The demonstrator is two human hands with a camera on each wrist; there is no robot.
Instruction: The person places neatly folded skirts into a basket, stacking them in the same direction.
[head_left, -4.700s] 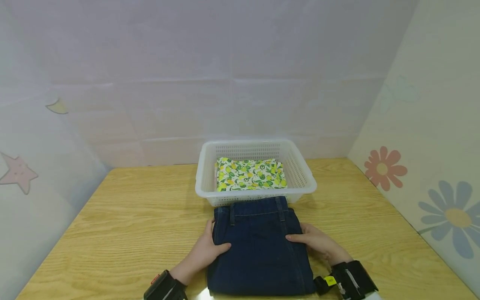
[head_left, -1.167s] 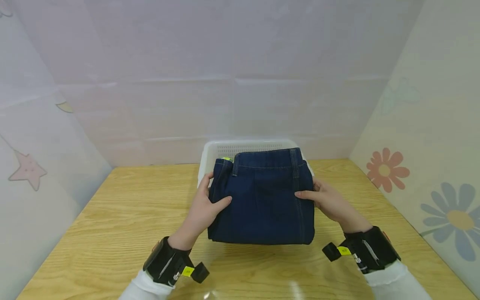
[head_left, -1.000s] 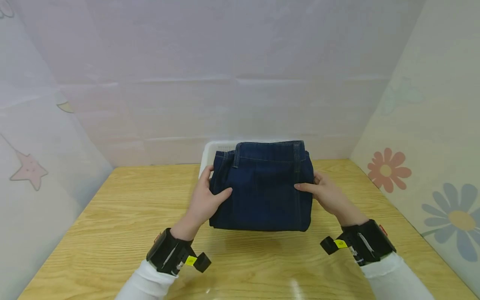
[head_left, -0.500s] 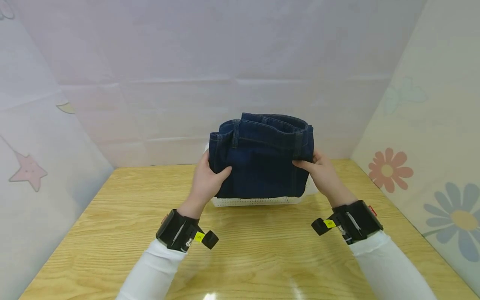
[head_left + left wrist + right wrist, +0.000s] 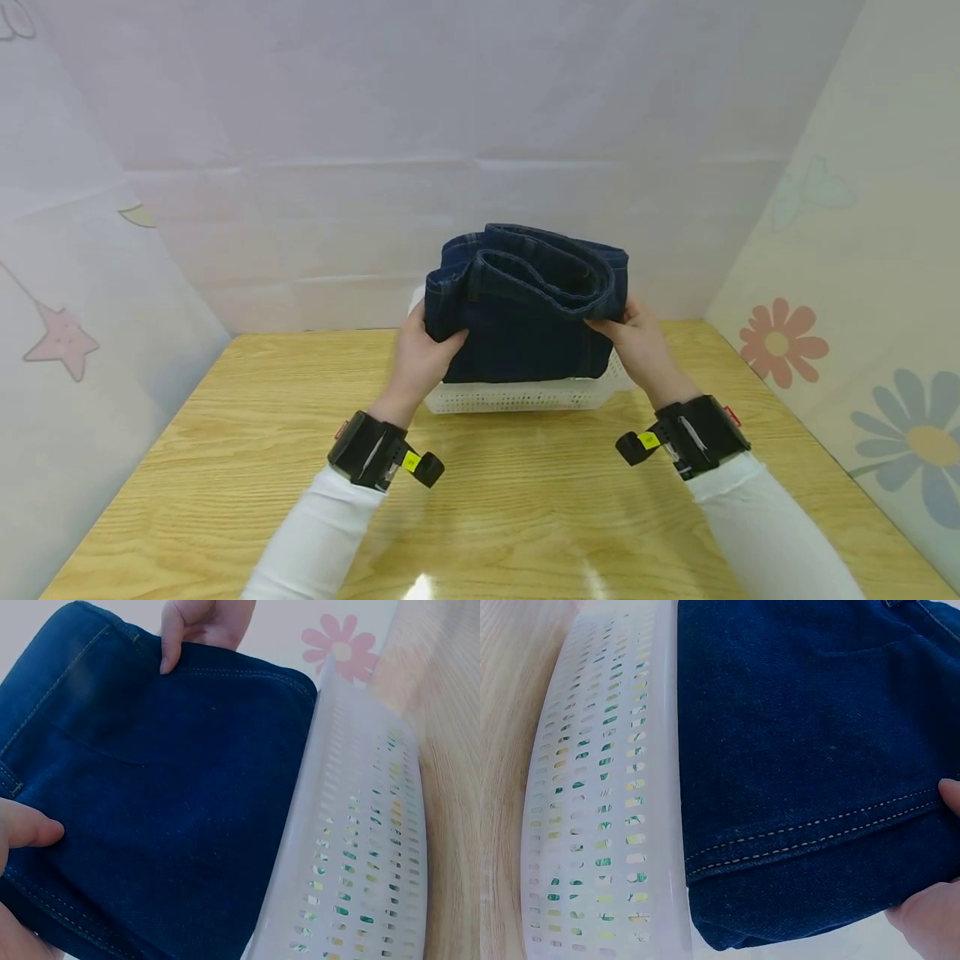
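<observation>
Both hands, left hand [image 5: 420,358] and right hand [image 5: 637,350], gripping folded jeans [image 5: 525,317], have tipped them over the basket [image 5: 517,396].

Folded dark blue jeans [image 5: 525,321] with pale stitching are held tilted, waistband uppermost, over the white perforated plastic basket [image 5: 517,397]. The left hand [image 5: 420,360] grips their left edge, the right hand [image 5: 637,348] their right edge, thumbs on the front.
</observation>
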